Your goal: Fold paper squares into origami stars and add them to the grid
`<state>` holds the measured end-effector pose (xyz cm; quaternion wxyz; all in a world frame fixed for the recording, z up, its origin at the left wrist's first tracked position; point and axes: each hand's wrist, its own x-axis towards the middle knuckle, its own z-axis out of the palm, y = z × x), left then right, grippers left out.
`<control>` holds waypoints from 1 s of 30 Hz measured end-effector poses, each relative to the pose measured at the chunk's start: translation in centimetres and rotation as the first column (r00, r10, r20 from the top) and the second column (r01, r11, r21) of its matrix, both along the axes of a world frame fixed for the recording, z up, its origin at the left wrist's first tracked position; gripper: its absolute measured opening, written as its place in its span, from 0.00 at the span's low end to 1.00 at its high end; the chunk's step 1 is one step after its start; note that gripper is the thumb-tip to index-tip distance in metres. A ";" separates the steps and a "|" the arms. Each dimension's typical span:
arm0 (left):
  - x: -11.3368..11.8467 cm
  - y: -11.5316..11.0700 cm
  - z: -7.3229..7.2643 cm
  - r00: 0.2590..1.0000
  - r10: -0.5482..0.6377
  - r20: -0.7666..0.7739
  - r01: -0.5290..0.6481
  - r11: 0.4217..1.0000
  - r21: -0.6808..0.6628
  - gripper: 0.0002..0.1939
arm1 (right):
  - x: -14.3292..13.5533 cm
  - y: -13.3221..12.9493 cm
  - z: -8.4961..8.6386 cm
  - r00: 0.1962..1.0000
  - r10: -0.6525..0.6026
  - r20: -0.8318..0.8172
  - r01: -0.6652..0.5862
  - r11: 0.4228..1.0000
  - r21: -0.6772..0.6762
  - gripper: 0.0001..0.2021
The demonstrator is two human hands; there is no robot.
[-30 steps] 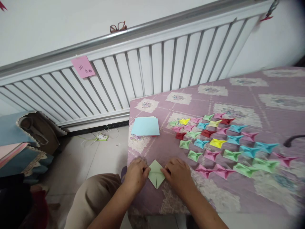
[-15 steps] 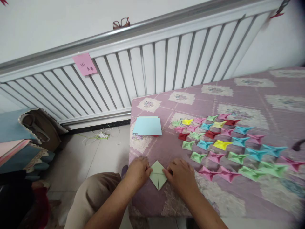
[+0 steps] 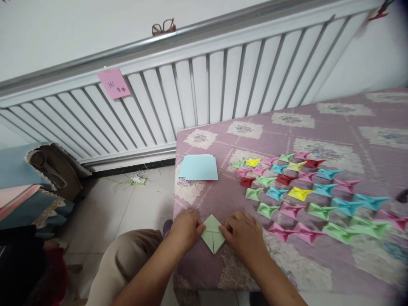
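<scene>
A pale green folded paper lies on the purple patterned tablecloth as a diamond, with a crosswise edge and a vertical slit in its lower half. My left hand pinches its left corner, fingers curled. At the right corner, my right hand grips the paper between thumb and bent fingers. Beyond my hands lies a stack of paper sheets, light blue on top. Rows of small folded paper figures in pink, green, blue, yellow and red spread to the right, among them a yellow paper figure.
A white radiator runs behind the table, with a pink note stuck on it and eyeglasses on its top ledge. A power strip with cables lies on the floor. Blue fabric hangs at the left.
Both hands keep hold of the green paper's side corners, and its folds look the same. The view has shifted very slightly.
</scene>
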<state>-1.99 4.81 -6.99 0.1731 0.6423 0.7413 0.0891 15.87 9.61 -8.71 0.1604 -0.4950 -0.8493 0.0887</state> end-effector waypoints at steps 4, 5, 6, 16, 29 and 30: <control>-0.1 0.1 -0.1 1.000 -0.001 0.009 0.001 1.000 -0.009 0.06 | -0.1 0.0 0.1 1.000 -0.005 0.013 0.006 1.000 -0.025 0.10; -0.1 0.1 -0.2 1.000 -0.002 0.011 0.002 1.000 -0.010 0.06 | -0.1 0.0 0.2 1.000 -0.008 0.016 0.009 1.000 -0.029 0.10; -0.2 0.1 -0.2 1.000 -0.002 0.014 0.002 1.000 -0.012 0.06 | -0.1 0.0 0.2 1.000 -0.011 0.021 0.011 0.999 -0.032 0.10; -0.4 -0.3 -0.6 0.999 -0.017 0.043 0.015 0.999 0.046 0.03 | 0.2 0.0 0.0 1.000 -0.018 -0.012 0.017 0.999 -0.038 0.06; -0.7 -1.1 -1.8 0.798 -0.512 -0.317 0.583 0.790 0.191 0.12 | 1.1 0.2 -0.9 0.997 0.015 -0.069 -0.012 0.998 0.055 0.04; -0.7 -1.1 -1.8 0.793 -0.516 -0.324 0.589 0.784 0.196 0.13 | 1.2 0.2 -1.1 0.993 0.046 -0.113 -0.035 0.995 0.095 0.04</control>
